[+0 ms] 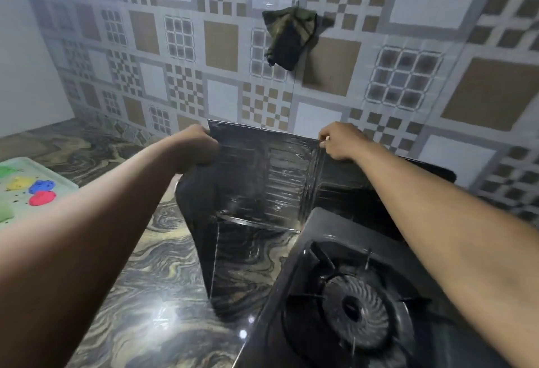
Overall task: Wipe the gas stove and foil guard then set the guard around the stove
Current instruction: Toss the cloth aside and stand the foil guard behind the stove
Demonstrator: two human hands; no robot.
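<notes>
Head view: left hand (194, 149) grips the foil guard (262, 181) at its top left corner and right hand (341, 141) pinches the top edge. The guard stands near the desk (131, 294) back edge, behind-left of the gas stove (353, 303). Probably best to slide it right with the bottom flat, so the wings flank the stove uncreased.

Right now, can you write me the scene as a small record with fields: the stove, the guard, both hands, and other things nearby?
gas stove: on the countertop, lower right; nothing on its burner
foil guard: upright, folded in panels, left of and behind the stove
left hand: grip on the guard's top left corner
right hand: pinches the guard's top edge
cloth: hangs on the tiled wall
tray: far left, coloured shapes on it
</notes>
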